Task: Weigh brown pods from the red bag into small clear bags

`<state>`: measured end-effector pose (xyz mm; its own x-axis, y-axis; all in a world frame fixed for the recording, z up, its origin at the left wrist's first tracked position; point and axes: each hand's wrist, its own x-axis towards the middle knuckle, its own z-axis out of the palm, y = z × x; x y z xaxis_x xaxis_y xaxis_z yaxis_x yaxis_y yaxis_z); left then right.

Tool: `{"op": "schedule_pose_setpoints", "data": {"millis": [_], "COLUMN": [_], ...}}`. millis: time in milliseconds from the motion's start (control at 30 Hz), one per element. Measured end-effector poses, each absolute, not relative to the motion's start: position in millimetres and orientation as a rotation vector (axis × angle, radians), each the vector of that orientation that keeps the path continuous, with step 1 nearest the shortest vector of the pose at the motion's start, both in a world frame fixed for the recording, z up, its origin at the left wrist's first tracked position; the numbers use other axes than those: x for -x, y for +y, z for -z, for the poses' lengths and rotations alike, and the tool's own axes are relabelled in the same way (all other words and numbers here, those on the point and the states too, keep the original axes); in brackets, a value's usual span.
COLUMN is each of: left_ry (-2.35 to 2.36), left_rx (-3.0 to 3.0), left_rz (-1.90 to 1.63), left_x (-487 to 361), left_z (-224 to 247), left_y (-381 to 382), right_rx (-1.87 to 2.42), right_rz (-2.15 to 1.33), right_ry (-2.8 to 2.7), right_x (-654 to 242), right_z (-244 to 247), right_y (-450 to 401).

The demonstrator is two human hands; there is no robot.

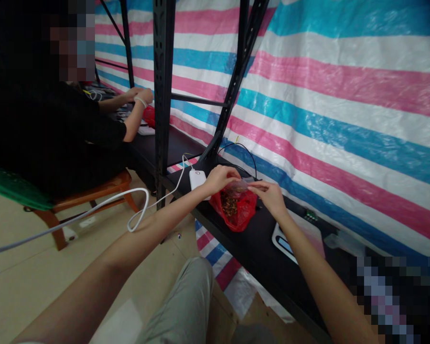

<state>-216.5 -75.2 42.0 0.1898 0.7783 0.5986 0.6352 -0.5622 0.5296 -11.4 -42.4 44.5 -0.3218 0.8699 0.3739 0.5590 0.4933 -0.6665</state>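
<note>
A red plastic bag (244, 214) stands opened on the black shelf, with many small brownish-gold pieces (229, 205) inside. Above its mouth, a small clear plastic bag (241, 185) stretches between my two hands. My left hand (221, 179) pinches one side of the clear bag. On the opposite side, the fingers of my right hand (270, 196) are closed on its edge. The pieces are too small to name, and whether any are in the clear bag cannot be made out.
A white digital scale (284, 244) lies under my right forearm. Left of the bag, a white power bank (197, 177) has a cable crossing my left arm. Black shelf posts (162, 86) rise nearby. A person in black (75, 124) sits working farther left.
</note>
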Motion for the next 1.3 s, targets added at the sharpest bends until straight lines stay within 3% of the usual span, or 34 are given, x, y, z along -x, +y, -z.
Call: {"op": "schedule_pose_setpoints", "data": {"millis": [200, 567, 933, 1300], "left_ry": [1.557, 1.608, 1.578, 1.489], "left_rx": [-2.396, -2.328, -2.230, -2.182], "left_rz": [-1.317, -1.128, -1.264, -1.453], "left_x": [215, 235, 239, 233], "left_z": [-46, -28, -29, -28], "left_y": [-79, -75, -71, -75], "right_rx": [1.383, 1.243, 1.081, 1.057], "right_rz": [-0.223, -0.310, -0.428, -0.473], "right_ry": [-1.899, -1.730, -1.721, -2.154], "right_x": [15, 27, 26, 19], "right_z": [-51, -34, -26, -16], "right_y": [-53, -51, -43, -39]}}
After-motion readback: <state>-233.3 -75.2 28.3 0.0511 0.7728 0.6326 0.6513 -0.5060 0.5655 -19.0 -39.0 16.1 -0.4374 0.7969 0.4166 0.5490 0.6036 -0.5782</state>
